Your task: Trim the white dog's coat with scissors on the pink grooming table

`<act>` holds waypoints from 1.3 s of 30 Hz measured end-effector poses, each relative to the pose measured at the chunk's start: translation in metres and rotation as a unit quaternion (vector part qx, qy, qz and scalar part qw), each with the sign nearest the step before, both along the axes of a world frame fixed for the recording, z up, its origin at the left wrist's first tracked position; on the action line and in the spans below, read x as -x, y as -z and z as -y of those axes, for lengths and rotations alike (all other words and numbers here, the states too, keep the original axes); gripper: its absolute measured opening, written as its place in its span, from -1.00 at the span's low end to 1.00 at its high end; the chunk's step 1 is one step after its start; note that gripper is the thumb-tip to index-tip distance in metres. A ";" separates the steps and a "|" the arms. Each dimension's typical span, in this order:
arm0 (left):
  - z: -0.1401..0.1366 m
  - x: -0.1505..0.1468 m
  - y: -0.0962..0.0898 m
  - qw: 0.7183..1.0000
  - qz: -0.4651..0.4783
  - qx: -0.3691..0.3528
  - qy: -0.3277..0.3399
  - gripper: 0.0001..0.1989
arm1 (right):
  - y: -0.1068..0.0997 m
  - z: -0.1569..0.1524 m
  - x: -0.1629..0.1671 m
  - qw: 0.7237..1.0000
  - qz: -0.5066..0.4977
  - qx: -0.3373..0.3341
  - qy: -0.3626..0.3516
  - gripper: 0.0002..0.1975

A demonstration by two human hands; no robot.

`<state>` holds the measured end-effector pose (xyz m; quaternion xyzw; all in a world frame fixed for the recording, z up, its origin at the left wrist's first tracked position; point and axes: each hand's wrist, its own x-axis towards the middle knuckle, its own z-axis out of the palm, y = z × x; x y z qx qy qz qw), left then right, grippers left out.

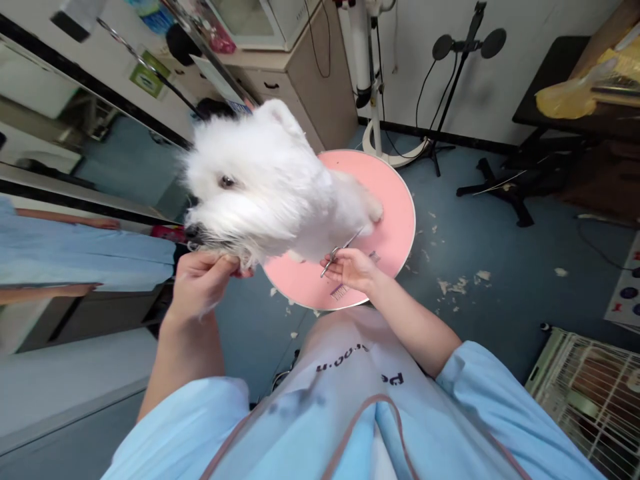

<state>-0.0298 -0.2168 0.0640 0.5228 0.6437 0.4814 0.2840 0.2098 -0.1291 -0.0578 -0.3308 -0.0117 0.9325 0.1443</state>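
A fluffy white dog [270, 180] is on a round pink table [387, 200], its head turned to the left. Below its muzzle, my left hand [203, 277] is closed, with thumb and fingers pinching the fur at the chin. My right hand [353, 270] holds a pair of scissors [331, 259] by the finger loops, palm turned up, near the dog's chest. The scissor blades point up and to the right, close to the dog's body. A metal comb [340, 291] lies on the table just below my right hand.
White fur clippings [453, 287] are scattered over the blue floor. A mirror [125, 160] runs along the left. Behind the table stand a beige cabinet [320, 93] and a black tripod stand [450, 87]. A wire cage [595, 400] is at the lower right.
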 end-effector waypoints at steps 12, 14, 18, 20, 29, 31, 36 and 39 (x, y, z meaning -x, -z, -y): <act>-0.001 -0.012 0.019 0.996 0.051 -0.062 -0.036 -0.77 | 0.005 -0.004 -0.015 1.000 0.001 0.002 -0.018 -0.95; -0.001 -0.025 0.021 0.991 0.057 -0.086 -0.086 -0.74 | 0.003 -0.009 -0.020 0.999 -0.024 0.005 -0.039 -0.89; -0.004 -0.058 0.021 0.962 0.064 -0.127 -0.233 -0.73 | -0.004 -0.028 -0.030 0.994 0.007 0.025 -0.111 -0.96; -0.007 -0.071 0.020 0.943 0.076 -0.122 -0.300 -0.72 | -0.010 -0.040 -0.036 0.989 0.015 0.038 -0.141 -0.95; -0.007 -0.081 0.024 0.884 0.096 -0.082 -0.449 -0.67 | -0.027 -0.075 -0.039 0.967 0.062 0.067 -0.239 -0.89; -0.007 -0.081 0.026 0.880 0.091 -0.076 -0.459 -0.66 | -0.028 -0.075 -0.042 0.963 0.050 0.082 -0.252 -0.89; -0.007 -0.088 0.026 0.880 0.093 -0.086 -0.457 -0.70 | -0.029 -0.076 -0.038 0.955 0.014 0.077 -0.286 -0.94; -0.005 -0.092 0.025 0.881 0.089 -0.090 -0.455 -0.73 | -0.028 -0.072 -0.035 0.957 0.051 0.077 -0.274 -0.91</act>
